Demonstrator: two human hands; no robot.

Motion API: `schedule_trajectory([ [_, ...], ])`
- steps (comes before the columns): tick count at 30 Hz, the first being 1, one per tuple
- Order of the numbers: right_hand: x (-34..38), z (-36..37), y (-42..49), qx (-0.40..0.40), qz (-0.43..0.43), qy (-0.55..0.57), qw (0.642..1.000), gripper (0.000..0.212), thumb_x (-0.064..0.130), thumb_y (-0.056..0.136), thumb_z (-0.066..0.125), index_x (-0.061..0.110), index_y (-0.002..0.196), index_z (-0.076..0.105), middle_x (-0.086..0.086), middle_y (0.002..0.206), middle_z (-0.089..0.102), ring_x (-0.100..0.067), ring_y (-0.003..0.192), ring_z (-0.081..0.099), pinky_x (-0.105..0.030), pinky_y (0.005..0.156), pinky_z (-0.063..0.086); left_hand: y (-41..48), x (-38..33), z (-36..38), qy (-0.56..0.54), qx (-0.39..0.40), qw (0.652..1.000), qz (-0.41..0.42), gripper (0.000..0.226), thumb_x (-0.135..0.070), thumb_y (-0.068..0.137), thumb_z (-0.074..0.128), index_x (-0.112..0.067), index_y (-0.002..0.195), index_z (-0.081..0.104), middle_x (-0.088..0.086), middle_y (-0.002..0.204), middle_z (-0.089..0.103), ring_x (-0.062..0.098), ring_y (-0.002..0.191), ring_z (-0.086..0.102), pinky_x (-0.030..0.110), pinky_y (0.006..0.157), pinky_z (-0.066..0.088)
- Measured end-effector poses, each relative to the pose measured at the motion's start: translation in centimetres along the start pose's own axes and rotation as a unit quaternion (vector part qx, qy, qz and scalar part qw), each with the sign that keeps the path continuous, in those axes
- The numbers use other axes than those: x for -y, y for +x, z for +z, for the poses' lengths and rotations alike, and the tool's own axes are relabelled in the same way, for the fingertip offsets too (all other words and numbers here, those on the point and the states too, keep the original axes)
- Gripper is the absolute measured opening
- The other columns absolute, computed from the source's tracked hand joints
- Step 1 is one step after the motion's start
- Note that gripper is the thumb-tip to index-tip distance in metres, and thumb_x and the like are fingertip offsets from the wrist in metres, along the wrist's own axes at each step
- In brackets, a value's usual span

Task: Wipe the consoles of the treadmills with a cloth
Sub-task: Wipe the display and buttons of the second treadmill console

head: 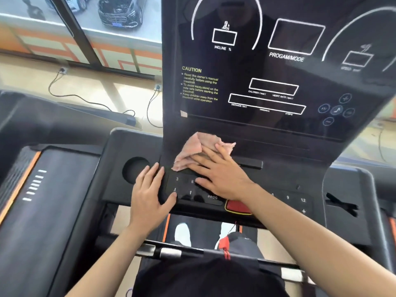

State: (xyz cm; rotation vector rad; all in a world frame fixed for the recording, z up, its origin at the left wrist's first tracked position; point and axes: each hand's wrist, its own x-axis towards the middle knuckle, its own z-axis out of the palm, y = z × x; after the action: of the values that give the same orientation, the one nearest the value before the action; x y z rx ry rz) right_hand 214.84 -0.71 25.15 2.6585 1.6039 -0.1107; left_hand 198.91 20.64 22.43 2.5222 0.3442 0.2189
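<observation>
A right hand (pixel 220 174) presses a crumpled pink cloth (pixel 197 150) flat, fingers spread, at the foot of a treadmill console (pixel 267 82); the cloth's length runs up toward the screen. The left hand (pixel 150 196) rests open beside the keypad (pixel 184 187), partly covered. Windows show parked cars (pixel 120 11) beyond.
</observation>
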Motion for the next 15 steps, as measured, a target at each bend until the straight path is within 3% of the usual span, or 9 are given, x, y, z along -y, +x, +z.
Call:
schedule_trajectory([
  [10,-2.4,0.2,-8.5,-0.012,0.174,0.047,0.984,0.052,0.054,0.104,0.027,0.035,0.144,0.055,0.006,0.158,0.044,-0.029,0.156,0.021,-0.057,0.125,-0.001,-2.8,-3.1,2.6,0.052,-0.036,0.998,-0.013,0.086,-0.048,0.08,0.057,0.003,0.148,0.046,0.02,0.156,0.045,0.041,0.149,0.034,0.052,0.122,0.03],
  [15,-3.9,0.6,-12.7,-0.047,0.244,0.095,0.964,0.051,0.05,0.105,0.03,0.03,0.142,0.059,0.006,0.153,0.049,-0.025,0.154,0.026,-0.052,0.127,0.003,-2.9,-3.1,3.4,0.086,-0.051,0.995,-0.018,0.092,-0.055,0.078,0.059,0.003,0.147,0.047,0.022,0.155,0.046,0.042,0.149,0.034,0.052,0.123,0.03],
])
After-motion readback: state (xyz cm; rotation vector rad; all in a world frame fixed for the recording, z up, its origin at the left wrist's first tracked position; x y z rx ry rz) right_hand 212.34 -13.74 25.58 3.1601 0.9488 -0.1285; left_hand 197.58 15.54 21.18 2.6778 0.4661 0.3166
